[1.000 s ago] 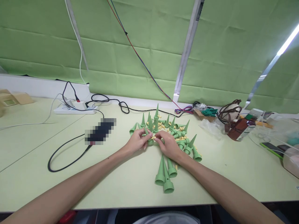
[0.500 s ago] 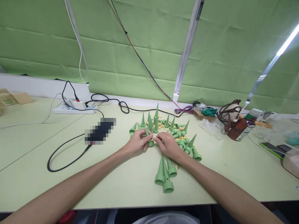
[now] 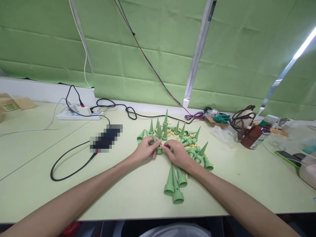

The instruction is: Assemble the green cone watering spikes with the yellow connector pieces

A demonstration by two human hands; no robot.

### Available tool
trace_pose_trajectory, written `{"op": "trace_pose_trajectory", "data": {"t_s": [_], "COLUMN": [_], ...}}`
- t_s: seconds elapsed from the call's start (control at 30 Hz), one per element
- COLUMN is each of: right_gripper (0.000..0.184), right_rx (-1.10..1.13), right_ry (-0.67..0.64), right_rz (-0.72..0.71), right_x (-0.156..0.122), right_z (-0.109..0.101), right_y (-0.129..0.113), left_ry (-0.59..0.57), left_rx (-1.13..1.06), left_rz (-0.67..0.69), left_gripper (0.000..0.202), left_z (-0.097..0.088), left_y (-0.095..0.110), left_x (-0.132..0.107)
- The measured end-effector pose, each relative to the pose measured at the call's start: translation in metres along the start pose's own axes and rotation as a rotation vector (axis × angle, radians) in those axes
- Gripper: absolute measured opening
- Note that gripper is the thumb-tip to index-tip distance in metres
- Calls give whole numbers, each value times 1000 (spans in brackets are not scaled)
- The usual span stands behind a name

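Note:
A heap of green plastic cone spikes [image 3: 184, 140] lies mid-table, mixed with several small yellow pieces [image 3: 170, 133]. My left hand [image 3: 144, 151] is closed around one green cone spike [image 3: 157, 146] at the heap's near left side. My right hand [image 3: 177, 154] meets it from the right, fingers pinched at the cone on a small yellow piece I can barely make out. Three more green cones [image 3: 174, 184] lie apart, nearer to me.
A black device with a looping black cable [image 3: 66, 164] sits to the left, behind it a white power strip [image 3: 79, 115]. Bags, a brown strap, a jar and a phone [image 3: 286, 157] crowd the right side. Green blinds hang behind the table.

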State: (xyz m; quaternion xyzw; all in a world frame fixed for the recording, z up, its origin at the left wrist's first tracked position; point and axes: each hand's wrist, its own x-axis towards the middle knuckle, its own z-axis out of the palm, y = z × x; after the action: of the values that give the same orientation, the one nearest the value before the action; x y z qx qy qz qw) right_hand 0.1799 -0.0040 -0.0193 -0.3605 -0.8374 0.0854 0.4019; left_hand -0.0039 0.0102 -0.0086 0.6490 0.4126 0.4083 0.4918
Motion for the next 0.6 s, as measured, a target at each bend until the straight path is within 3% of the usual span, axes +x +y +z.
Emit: {"op": "trace_pose_trajectory", "data": {"t_s": [0.37,0.6], "right_gripper": [6,20], "right_rx": [-6,-196], "right_ry": [15,-26], "right_rz": [-97,-216], "right_x": [-2,-2], "right_z": [1,1], "right_y": [0,-7], "left_ry": [-22,-14], "left_rx": [-83,-160], "left_rz": [-46,-91], "left_gripper": [40,34], "left_z": [1,3], "left_y": [4,6], "left_x": [-1,-3]}}
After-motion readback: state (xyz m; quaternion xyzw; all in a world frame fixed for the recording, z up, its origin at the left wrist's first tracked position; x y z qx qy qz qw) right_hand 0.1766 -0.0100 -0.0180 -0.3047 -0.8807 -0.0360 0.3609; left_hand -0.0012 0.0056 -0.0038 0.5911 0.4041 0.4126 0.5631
